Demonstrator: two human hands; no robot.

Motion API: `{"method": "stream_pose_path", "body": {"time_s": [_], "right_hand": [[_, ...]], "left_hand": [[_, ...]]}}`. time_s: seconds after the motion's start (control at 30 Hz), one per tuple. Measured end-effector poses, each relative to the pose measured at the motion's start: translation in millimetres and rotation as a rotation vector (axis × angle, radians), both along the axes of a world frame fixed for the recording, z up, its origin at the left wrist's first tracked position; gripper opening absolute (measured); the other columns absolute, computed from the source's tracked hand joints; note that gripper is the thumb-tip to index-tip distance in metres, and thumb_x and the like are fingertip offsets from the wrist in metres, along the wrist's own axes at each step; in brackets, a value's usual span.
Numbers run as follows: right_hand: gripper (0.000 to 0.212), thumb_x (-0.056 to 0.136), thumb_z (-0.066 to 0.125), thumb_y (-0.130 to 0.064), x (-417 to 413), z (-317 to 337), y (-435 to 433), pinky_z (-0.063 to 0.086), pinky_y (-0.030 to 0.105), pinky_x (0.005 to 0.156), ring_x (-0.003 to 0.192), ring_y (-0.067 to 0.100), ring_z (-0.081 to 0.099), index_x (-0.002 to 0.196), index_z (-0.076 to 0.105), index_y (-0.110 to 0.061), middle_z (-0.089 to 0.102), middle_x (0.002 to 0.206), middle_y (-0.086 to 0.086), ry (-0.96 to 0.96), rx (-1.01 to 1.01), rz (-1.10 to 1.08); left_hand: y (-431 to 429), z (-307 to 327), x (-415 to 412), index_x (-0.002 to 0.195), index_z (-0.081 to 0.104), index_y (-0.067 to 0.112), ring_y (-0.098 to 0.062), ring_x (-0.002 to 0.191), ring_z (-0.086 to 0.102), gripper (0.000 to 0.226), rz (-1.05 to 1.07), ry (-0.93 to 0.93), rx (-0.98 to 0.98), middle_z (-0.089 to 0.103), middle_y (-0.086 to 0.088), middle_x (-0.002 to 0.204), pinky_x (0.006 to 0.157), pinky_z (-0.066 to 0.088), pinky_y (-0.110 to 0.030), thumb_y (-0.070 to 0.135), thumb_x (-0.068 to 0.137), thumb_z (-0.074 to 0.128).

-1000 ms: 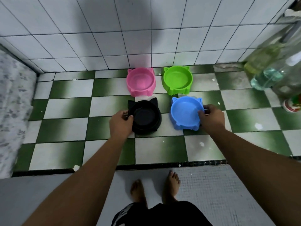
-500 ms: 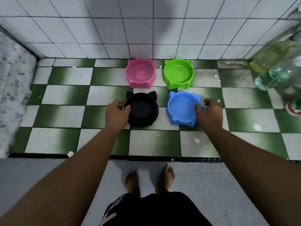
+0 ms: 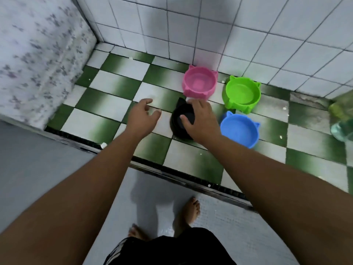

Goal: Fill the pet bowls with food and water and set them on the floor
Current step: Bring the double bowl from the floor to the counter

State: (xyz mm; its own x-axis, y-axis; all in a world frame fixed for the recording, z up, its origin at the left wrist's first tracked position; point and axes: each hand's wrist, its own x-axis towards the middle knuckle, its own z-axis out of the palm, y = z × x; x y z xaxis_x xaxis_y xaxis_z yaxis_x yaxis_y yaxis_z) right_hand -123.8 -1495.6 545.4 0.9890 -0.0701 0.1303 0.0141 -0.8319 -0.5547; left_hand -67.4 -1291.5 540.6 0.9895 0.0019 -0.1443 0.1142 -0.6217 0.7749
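From the head camera, looking down, four cat-eared pet bowls stand in a two-by-two cluster on the green-and-white checkered floor, close to the foot of the white tiled wall. The pink bowl is far left and the green bowl far right, a small gap between them. The black bowl sits near left, just beside the pink one, and the blue bowl sits near right, just beside the green one. The pink bowl's inside shows a pale sheen, but what any bowl contains cannot be told. The right hand lies over the black bowl and covers its right half, the thumb stretched left across the hollow and the fingers reaching toward the far rim. Blur hides whether it grips the bowl or only hovers above it. The left hand is above the bare floor just left of the black bowl, apart from it, with fingers loosely spread and slightly bent, holding nothing. A pale patterned cloth fills the far left. Clear greenish bottles stand at the right edge. A dark threshold strip separates the checkered floor from the grey floor nearer, where bare feet and black shorts show.
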Motion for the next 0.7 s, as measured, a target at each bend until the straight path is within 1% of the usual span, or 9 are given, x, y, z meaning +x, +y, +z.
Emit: {"method": "stream_pose_path", "body": {"time_s": [0.07,0.17,0.27,0.3,0.37,0.43,0.47,0.57,0.7], "right_hand": [[0.050,0.089,0.065,-0.035,1.1,2.4,25.0,0.043,0.041,0.101,0.121,0.030,0.048,0.132,0.053,-0.013,0.054,0.130,0.010,0.017,0.008,0.063],[0.048,0.091,0.066,-0.033,2.5,8.5,69.4,0.041,0.040,0.102,0.123,0.029,0.047,0.132,0.053,-0.012,0.053,0.130,0.011,0.042,0.033,0.137],[0.047,0.092,0.065,-0.030,-0.3,18.0,128.4,0.043,0.043,0.102,0.122,0.031,0.048,0.133,0.052,-0.011,0.052,0.130,0.012,0.034,0.026,0.218],[0.046,0.092,0.064,-0.030,-2.7,21.3,151.1,0.044,0.044,0.101,0.121,0.031,0.048,0.133,0.052,-0.010,0.052,0.129,0.012,0.017,0.021,0.238],[0.043,0.093,0.062,-0.029,-9.9,27.1,201.1,0.046,0.044,0.099,0.120,0.029,0.049,0.131,0.053,-0.011,0.054,0.128,0.011,-0.011,0.027,0.273],[0.041,0.093,0.061,-0.027,-18.7,31.7,255.1,0.046,0.047,0.100,0.119,0.030,0.049,0.130,0.054,-0.010,0.054,0.129,0.011,-0.027,0.047,0.307],[0.040,0.093,0.061,-0.027,-23.0,33.4,282.7,0.045,0.048,0.101,0.120,0.030,0.049,0.129,0.053,-0.011,0.054,0.129,0.010,-0.035,0.051,0.324],[0.041,0.094,0.061,-0.030,-35.6,38.2,364.7,0.045,0.044,0.102,0.122,0.030,0.048,0.130,0.053,-0.012,0.053,0.129,0.010,-0.040,0.064,0.418],[0.042,0.095,0.061,-0.029,-49.0,43.3,458.0,0.043,0.042,0.104,0.122,0.029,0.049,0.131,0.053,-0.011,0.052,0.130,0.011,-0.012,0.100,0.565]], "left_hand": [[29.2,8.9,-6.5,0.137,0.060,0.019,-0.020,0.106,0.062,0.051,0.045,-0.033,0.003,0.061,-0.005,0.120,0.090,0.048,-0.029,0.036,0.091,0.073],[85.0,18.4,-22.5,0.135,0.060,0.022,-0.017,0.100,0.063,0.048,0.126,-0.054,-0.020,0.062,-0.005,0.122,0.086,0.047,-0.026,0.037,0.091,0.071],[153.0,23.8,-48.8,0.136,0.059,0.025,-0.018,0.102,0.063,0.047,0.217,-0.050,-0.047,0.061,-0.002,0.121,0.090,0.052,-0.032,0.037,0.091,0.069],[177.0,25.2,-59.9,0.136,0.059,0.025,-0.018,0.103,0.063,0.047,0.245,-0.046,-0.068,0.061,-0.002,0.120,0.089,0.052,-0.032,0.037,0.092,0.069],[226.7,28.3,-84.4,0.135,0.060,0.023,-0.019,0.098,0.064,0.046,0.296,-0.045,-0.080,0.062,-0.002,0.117,0.084,0.051,-0.030,0.036,0.092,0.071],[277.3,32.5,-109.5,0.133,0.062,0.020,-0.023,0.092,0.065,0.045,0.343,-0.052,-0.084,0.063,-0.004,0.112,0.081,0.056,-0.036,0.031,0.091,0.072],[303.0,34.5,-121.4,0.132,0.063,0.019,-0.024,0.092,0.065,0.043,0.371,-0.056,-0.088,0.063,-0.005,0.110,0.083,0.058,-0.038,0.029,0.091,0.072],[378.9,39.1,-156.6,0.133,0.063,0.020,-0.022,0.098,0.064,0.044,0.470,-0.048,-0.106,0.063,-0.005,0.113,0.088,0.056,-0.035,0.028,0.091,0.073],[467.6,41.9,-198.0,0.133,0.063,0.022,-0.018,0.098,0.063,0.044,0.606,-0.056,-0.087,0.061,0.000,0.109,0.088,0.055,-0.032,0.029,0.090,0.073]]}}
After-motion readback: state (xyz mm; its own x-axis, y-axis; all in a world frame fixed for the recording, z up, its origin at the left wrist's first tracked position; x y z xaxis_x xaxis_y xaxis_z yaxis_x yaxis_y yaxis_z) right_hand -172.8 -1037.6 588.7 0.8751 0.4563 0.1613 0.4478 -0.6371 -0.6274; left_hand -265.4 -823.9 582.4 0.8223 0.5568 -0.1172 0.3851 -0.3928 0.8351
